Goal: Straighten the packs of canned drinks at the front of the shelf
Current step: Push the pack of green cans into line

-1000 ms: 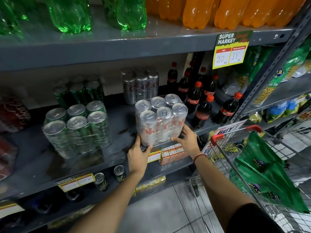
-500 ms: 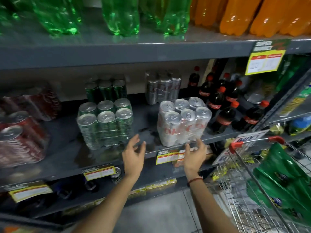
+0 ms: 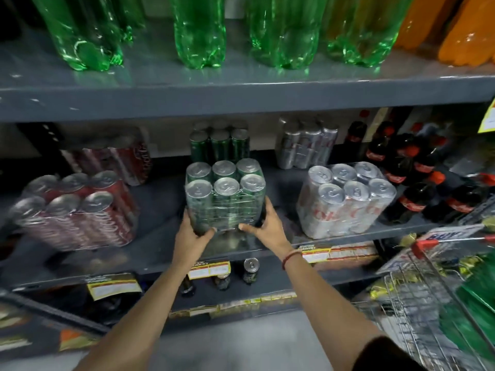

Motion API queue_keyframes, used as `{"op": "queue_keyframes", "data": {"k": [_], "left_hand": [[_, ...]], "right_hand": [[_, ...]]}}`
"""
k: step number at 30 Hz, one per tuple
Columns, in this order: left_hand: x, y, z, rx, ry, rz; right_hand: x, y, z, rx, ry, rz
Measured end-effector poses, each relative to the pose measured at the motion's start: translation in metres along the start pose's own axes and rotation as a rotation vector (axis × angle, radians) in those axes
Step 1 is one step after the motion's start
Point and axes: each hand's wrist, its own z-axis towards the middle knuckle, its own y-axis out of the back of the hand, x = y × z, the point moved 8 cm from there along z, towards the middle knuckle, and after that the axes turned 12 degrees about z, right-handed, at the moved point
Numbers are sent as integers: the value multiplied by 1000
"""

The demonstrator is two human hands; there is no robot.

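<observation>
A shrink-wrapped pack of green cans (image 3: 225,195) stands mid-shelf on the grey middle shelf (image 3: 160,250). My left hand (image 3: 193,234) grips its lower left corner and my right hand (image 3: 267,226) grips its lower right side. To the right, a pack of silver cans (image 3: 345,200) sits near the shelf's front edge, slightly turned. At the left, a pack of red cans (image 3: 77,212) sits angled near the front. More packs in green (image 3: 219,144), silver (image 3: 305,143) and red (image 3: 117,156) stand behind them.
Dark cola bottles (image 3: 417,180) fill the shelf's right end. Green bottles (image 3: 198,30) and orange bottles (image 3: 460,28) stand on the shelf above. A wire shopping cart (image 3: 434,290) with a green bag is at the lower right. Single cans (image 3: 250,270) stand on the lower shelf.
Both hands let go of the silver pack, moved left and took hold of the green pack. The view has swung left, bringing the red pack into sight.
</observation>
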Motion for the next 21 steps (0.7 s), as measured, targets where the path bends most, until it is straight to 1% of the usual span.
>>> {"op": "queue_keyframes", "data": {"k": [1, 4, 9, 12, 17, 21], "left_hand": [[-1, -1, 2, 16, -8, 35], [0, 2, 3, -6, -28, 132], [-3, 7, 0, -2, -86, 224], [-3, 6, -6, 10, -114, 236], [0, 5, -19, -18, -135, 268], [3, 2, -31, -15, -158, 285]], "right_hand": [[-3, -1, 4, 22, -6, -13], [-11, 1, 10, 24, -27, -58], [-17, 4, 11, 33, -36, -78], [-19, 7, 6, 34, -37, -52], [-24, 13, -8, 30, -30, -59], [-25, 18, -22, -7, -2, -95]]}}
